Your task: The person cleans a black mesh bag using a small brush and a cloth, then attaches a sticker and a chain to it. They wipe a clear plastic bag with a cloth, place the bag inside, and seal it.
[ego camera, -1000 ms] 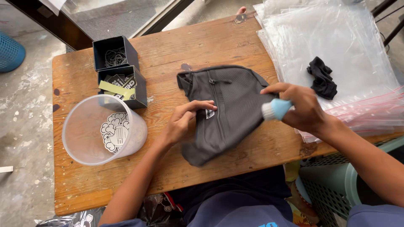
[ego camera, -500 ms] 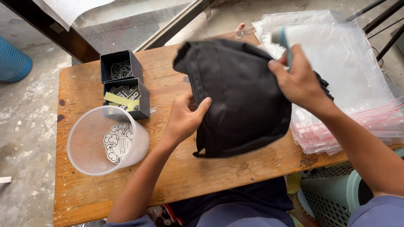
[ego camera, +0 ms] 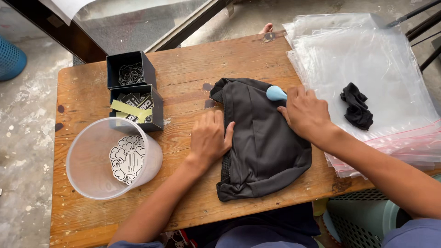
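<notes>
A folded dark grey garment (ego camera: 262,142) lies flat in the middle of the wooden table (ego camera: 193,59). My left hand (ego camera: 210,138) rests palm down on its left edge, fingers together, holding nothing. My right hand (ego camera: 305,112) presses on the garment's upper right part and grips a small light blue tool (ego camera: 275,93) whose rounded end sticks out past my fingers.
A stack of clear plastic bags (ego camera: 367,69) covers the table's right side, with a small black cloth piece (ego camera: 356,105) on top. At left stand two black boxes (ego camera: 133,89) and a clear plastic tub (ego camera: 110,158) holding stickers. A green basket (ego camera: 363,220) sits below.
The garment was lifted and flipped in the air half a second ago; now it lies flat on the table, and both hands have come down onto it.
</notes>
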